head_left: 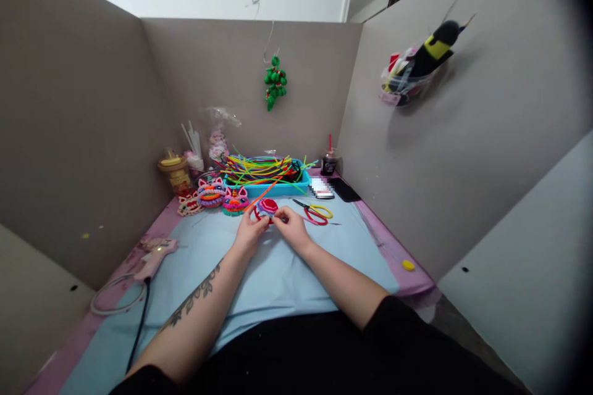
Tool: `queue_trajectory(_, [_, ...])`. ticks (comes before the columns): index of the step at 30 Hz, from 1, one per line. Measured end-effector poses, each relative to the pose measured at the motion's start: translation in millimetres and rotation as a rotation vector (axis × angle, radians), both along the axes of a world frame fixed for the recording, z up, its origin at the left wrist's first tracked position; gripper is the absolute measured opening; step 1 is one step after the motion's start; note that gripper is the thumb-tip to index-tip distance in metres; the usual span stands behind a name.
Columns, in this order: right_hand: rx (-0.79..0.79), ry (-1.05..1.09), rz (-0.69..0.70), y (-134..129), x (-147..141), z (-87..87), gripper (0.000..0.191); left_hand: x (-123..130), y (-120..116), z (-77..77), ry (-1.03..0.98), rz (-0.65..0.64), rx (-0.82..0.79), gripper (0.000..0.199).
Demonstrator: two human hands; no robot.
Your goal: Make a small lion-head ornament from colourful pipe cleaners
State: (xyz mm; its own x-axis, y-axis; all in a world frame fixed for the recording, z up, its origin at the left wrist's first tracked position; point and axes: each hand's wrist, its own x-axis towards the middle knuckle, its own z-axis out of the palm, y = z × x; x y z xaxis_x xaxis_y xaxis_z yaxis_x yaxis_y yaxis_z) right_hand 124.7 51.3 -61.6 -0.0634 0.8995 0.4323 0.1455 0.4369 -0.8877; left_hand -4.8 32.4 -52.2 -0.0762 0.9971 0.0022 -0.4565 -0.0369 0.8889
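Desk (pixel 69 345) w/ pink cover (pixel 403 281), lt-blue sheet (pixel 199 271) on top. Blue tray (pixel 291 187) full of colored stems (pixel 259 170) nr back. L of tray: yellow cup (pixel 177 177); front-L, 3 animal-face pieces (pixel 212 194). R of tray: dark cup (pixel 328 165) w/ red straw (pixel 330 142), black phone-like slab (pixel 343 189). Front-R of tray: scissors (pixel 310 207); farther out, yellow cap (pixel 408 265). Well front-L of tray: pink glue gun (pixel 155 259).

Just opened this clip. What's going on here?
A person is working on a small red and purple piece at a table. The left hand holds it; the right hand has its fingers at the near edge, though what they pinch is too small to tell. Scissors lie to the right, and a glue gun with a green light is on the left. Behind the hands are a blue tray of colorful strands and three animal faces.
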Motion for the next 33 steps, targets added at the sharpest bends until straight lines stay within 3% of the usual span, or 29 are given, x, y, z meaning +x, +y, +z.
queue_trajectory(5, [-0.069, 0.014, 0.051, -1.8, 1.2, 3.6, 0.010, -0.3, -1.0, 2.0, -0.057, -0.013, -0.033, 0.080])
queue_trajectory(12, [-0.140, 0.077, 0.090, 0.0, 2.6, 3.8, 0.012, -1.9, 0.3, 3.4, -0.079, -0.001, -0.085, 0.060])
queue_trajectory(21, [-0.138, 0.078, 0.049, 0.6, 6.8, 6.4, 0.014, -4.9, -1.3, 8.5, -0.087, -0.109, -0.093, 0.042])
queue_trajectory(26, [-0.129, 0.040, 0.022, 0.6, 8.2, 5.9, 0.013, -4.8, -2.3, 9.2, -0.073, -0.104, -0.095, 0.050])
queue_trajectory(33, [-0.110, -0.051, 0.052, 1.7, 6.3, -1.0, 0.009, -1.9, -3.1, 6.6, 0.050, -0.006, 0.014, 0.079])
